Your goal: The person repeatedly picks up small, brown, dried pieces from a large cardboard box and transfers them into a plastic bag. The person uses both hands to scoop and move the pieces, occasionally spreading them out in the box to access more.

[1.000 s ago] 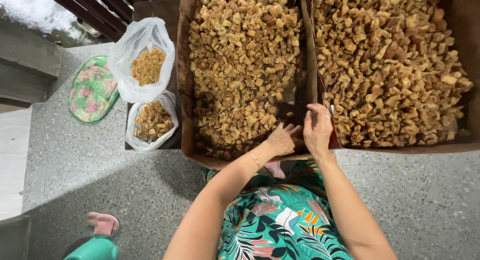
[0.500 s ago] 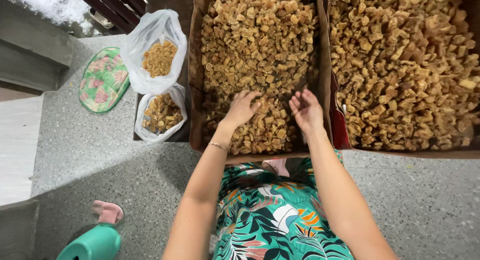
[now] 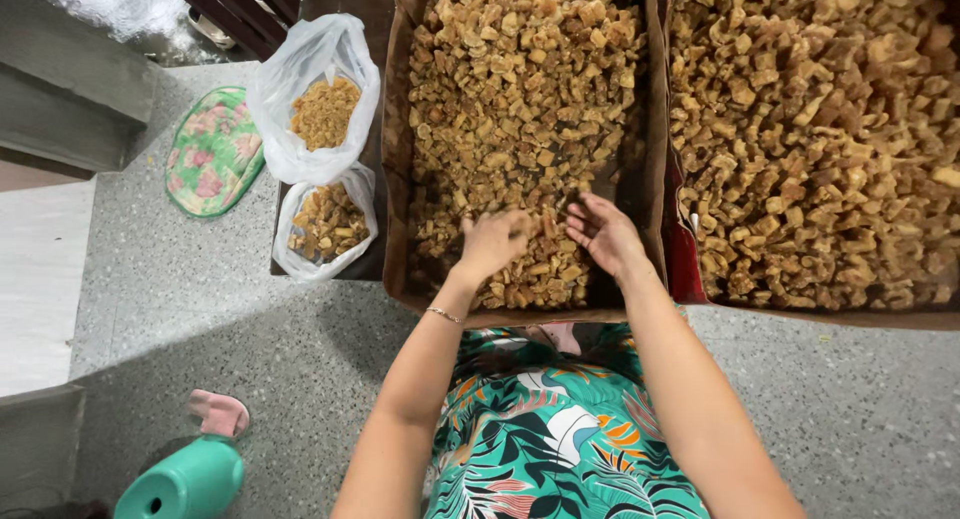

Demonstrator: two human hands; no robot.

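While both forearms are stretched forward over a green floral garment point(image 3: 545, 439), the left hand point(image 3: 492, 241) is laid palm down on the heap of brown dried pieces point(image 3: 520, 109), its fingers curled loosely among them; whether any piece is actually gripped cannot be told, as that hand is blurred. Just beside it, the right hand point(image 3: 605, 234) is held open with the palm turned up and the fingers spread, resting on the same pieces near the front wall of the cardboard box point(image 3: 395, 179) in which they are heaped. A thin bracelet point(image 3: 444, 315) is worn on the left wrist. Immediately beyond the right hand, a second box point(image 3: 690, 269) filled with similar brown pieces is set against the first. Well to the far side of the left hand, two clear plastic bags are placed, a larger bag point(image 3: 315, 94) and a smaller bag point(image 3: 325, 224), each partly filled with like pieces, and a flowered cushion point(image 3: 213, 151) is laid on the speckled floor point(image 3: 200, 319) past them. Nearer the body, a green plastic jug point(image 3: 185, 482) and a pink slipper point(image 3: 220, 412) are seen.
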